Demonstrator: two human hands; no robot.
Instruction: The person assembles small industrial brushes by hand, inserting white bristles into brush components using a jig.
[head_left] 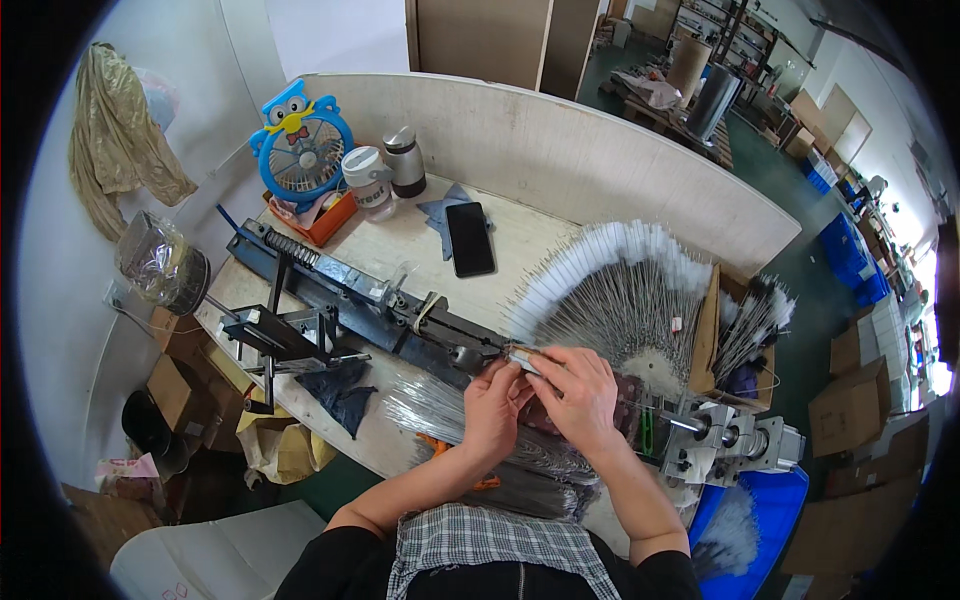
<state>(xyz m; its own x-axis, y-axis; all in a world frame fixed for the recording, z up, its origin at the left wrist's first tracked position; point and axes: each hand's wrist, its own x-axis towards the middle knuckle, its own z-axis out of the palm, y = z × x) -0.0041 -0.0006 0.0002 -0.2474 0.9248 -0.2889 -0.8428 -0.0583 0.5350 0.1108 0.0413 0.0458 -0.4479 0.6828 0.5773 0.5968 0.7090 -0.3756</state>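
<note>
At the right end of the long dark metal machine [400,310], my two hands meet in front of my chest. My right hand [578,388] pinches a small whitish strip [524,360], possibly bristle material; its exact kind is too small to make out. Just left of it my left hand [492,408] is closed, fingertips near the strip's lower side; what lies in them is hidden. Below my forearms lie bundles of thin metal wires [435,405]. A broad fan of wire-stemmed brushes [620,290] with white bristle ends spreads beyond my right hand.
A black phone [470,240] lies on a blue cloth beyond the machine. Behind stand a blue fan [303,160], a lidded tub [368,185] and a steel flask [404,162]. To the right are a shaft unit [735,440], a carton of brushes [745,340] and a blue bin [765,525].
</note>
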